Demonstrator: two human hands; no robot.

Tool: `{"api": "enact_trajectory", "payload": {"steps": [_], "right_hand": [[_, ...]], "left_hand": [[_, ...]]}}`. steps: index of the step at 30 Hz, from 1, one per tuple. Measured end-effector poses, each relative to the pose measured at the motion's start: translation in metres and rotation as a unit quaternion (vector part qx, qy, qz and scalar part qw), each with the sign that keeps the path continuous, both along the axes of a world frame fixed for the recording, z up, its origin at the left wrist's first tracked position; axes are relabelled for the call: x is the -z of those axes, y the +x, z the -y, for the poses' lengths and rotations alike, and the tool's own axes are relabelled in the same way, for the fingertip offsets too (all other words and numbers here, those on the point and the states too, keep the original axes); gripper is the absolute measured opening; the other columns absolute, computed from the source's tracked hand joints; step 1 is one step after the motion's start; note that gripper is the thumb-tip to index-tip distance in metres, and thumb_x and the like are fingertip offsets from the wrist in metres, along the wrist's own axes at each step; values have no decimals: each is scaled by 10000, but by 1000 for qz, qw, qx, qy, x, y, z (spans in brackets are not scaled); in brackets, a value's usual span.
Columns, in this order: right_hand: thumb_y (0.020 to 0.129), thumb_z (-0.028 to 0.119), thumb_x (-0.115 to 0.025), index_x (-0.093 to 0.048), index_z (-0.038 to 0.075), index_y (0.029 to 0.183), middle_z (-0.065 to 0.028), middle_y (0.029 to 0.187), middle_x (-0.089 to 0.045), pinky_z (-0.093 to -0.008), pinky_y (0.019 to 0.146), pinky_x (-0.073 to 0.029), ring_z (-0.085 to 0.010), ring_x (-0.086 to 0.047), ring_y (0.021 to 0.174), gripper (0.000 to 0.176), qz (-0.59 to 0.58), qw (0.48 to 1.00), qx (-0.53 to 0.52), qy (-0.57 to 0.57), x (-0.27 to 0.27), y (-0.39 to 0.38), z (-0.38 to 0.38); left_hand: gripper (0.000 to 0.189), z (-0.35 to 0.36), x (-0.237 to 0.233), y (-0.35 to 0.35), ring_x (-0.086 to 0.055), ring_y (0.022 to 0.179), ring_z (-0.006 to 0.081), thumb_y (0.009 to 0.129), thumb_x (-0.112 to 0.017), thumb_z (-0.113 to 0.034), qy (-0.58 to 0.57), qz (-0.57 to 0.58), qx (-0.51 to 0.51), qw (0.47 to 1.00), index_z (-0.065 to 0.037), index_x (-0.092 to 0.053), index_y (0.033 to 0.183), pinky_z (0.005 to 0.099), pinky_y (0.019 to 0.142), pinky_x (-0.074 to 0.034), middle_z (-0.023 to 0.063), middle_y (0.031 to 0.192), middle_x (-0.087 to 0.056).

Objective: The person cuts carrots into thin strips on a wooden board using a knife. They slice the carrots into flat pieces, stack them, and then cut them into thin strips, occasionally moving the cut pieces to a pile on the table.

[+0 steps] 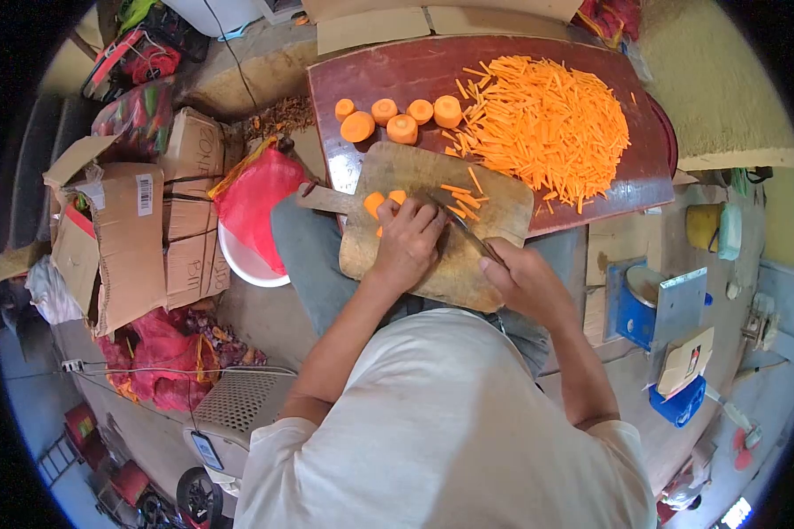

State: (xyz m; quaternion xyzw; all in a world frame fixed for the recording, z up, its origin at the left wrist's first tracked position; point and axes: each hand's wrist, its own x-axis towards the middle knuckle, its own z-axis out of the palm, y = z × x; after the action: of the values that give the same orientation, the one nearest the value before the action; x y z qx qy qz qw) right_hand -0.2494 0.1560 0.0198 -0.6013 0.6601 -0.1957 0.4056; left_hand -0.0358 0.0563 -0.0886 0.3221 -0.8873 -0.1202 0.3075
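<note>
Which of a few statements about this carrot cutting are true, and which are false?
1. The left hand holds carrot slices down on the wooden cutting board. True.
2. The right hand grips a spoon. False: it grips a knife.
3. The pile of carrot sticks lies on the floor. False: it lies on the dark red tabletop.
4. Round carrot chunks sit left of that pile. True.
</note>
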Motion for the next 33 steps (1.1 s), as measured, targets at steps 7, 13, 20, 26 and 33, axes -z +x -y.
{"api": "enact_trajectory", "payload": {"steps": [7, 13, 20, 26, 33], "right_hand": [[1061, 204, -642, -612, -26, 1049, -259, 850, -639, -490, 716, -498, -459, -609, 770, 232, 28, 999, 11, -17, 10, 0, 4], [1058, 180, -646, -636, -36, 1065, -234, 845, -630, -449, 706, -494, -378, -588, 739, 217, 24, 999, 23, -14, 14, 3, 5], [1069, 161, -646, -665, -20, 1117, -235, 850, -641, -426, 705, -506, -377, -620, 744, 188, 36, 997, 71, -15, -3, 5, -6], [1065, 259, -636, -667, 5, 1179, -296, 958, -726, -540, 790, -565, -505, -726, 928, 280, 2, 998, 42, 41, -17, 12, -22], [1046, 270, -647, -683, 17, 1165, -296, 999, -746, -569, 803, -568, -511, -730, 953, 282, -14, 999, 44, 12, -3, 8, -15]], "left_hand": [[387, 1, 0, 1, -621, 1077, 263, 731, -758, -69, -9, -17, 1, 1000, -47, -769, 1117, 523, 954, -386, 34, 1070, -674], [403, 2, 4, -2, -625, 1063, 268, 713, -772, -49, -7, -26, -3, 1000, -51, -769, 1116, 515, 943, -386, 42, 1058, -670], [356, -2, -2, 11, -636, 1117, 291, 792, -792, -36, 41, -48, -45, 997, -56, -769, 1146, 492, 979, -381, 62, 1155, -710], [286, 2, -11, 28, -631, 1134, 299, 833, -819, -72, 81, -47, -6, 996, -86, -785, 1116, 488, 1015, -365, 69, 1202, -718], [334, -1, -5, 26, -624, 1135, 320, 788, -843, -101, 46, -29, 21, 998, -103, -789, 1118, 509, 1015, -360, 79, 1175, -710]]}}
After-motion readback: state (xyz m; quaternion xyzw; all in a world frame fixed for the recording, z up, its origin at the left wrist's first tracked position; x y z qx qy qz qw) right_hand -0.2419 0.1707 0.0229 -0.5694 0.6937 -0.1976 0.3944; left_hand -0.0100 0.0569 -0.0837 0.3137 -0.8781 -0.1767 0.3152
